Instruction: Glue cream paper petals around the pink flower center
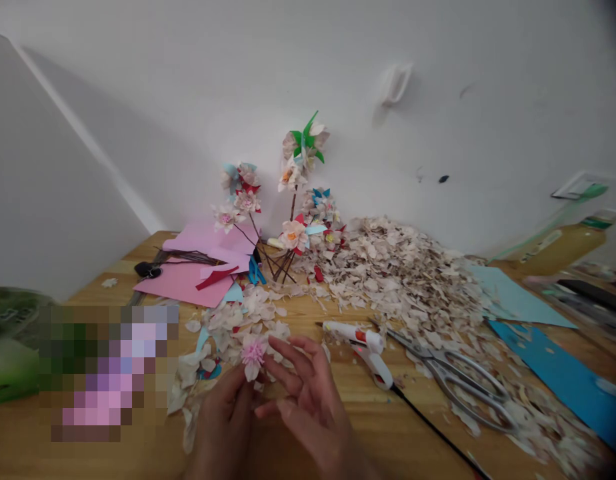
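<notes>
A small handmade flower [253, 353] with a fringed pink centre and pale petals is held low over the wooden table [298, 309]. My left hand [223, 407] is closed beneath it, its fingertips around the base, which is hidden. Beside the flower on the right, my right hand [308, 393] has its fingers apart and slightly curled, with nothing seen in it. Its fingertips are close to the petals; whether they touch I cannot tell. Loose pale petals [258, 303] lie just behind both hands.
A white glue gun [361, 337] with a black cord and grey scissors [463, 383] lie to the right. A large heap of dried petals [403, 260] is behind them. Flowers on twigs [293, 200] lean at the wall. Pink paper [188, 280] lies left, blue sheets [553, 373] right.
</notes>
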The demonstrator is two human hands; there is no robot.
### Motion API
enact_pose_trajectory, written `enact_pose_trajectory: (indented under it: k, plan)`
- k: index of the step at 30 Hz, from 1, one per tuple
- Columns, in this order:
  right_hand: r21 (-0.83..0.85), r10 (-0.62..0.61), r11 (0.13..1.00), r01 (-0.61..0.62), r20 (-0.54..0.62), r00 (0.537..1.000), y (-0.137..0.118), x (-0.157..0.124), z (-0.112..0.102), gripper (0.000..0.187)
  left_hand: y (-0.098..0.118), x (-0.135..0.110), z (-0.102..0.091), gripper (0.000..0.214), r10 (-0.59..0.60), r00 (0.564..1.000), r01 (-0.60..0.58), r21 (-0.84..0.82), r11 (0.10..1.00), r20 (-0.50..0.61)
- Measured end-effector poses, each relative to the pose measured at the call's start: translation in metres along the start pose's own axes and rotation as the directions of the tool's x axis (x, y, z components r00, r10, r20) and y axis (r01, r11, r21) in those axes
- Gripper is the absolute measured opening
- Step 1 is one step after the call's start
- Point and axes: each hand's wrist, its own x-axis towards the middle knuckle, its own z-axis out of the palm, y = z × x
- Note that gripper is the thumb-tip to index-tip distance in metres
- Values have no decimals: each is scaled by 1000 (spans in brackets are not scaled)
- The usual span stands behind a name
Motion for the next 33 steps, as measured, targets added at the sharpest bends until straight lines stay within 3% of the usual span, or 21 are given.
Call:
enact_pose_trajectory:
  k: [9,15,17,18,21,23,29,33]
  plan:
    - [36,23,999,-21,-63,998,-9,5,-1,45,0,5,-3,33,-87,996,87,-109,990,6]
    - [-335,9,940,-60,-152,988,-10,19,-25,27,18,18,-18,49,-331,942,299,-315,901,-52]
    - [-529,-4,846,-58,-115,993,-11,23,-33,21,20,22,-22,46,-330,942,288,-368,884,-57]
    - [-652,-20,757,-40,-84,996,-13,25,-35,19,20,23,-23,44,-312,948,265,-399,878,-58]
    - [-930,-70,366,34,9,998,-21,32,-37,19,17,27,-27,39,-256,966,205,-478,854,-44]
    - [-981,-92,186,60,43,995,-25,41,-33,23,14,27,-29,36,-243,970,204,-488,849,-18]
    - [-994,-94,-32,106,108,990,-13,85,-20,34,14,27,-30,36,-223,975,204,-507,837,25]
    - [-983,-50,-129,132,139,989,2,108,-16,42,16,27,-30,38,-232,972,216,-507,834,32]
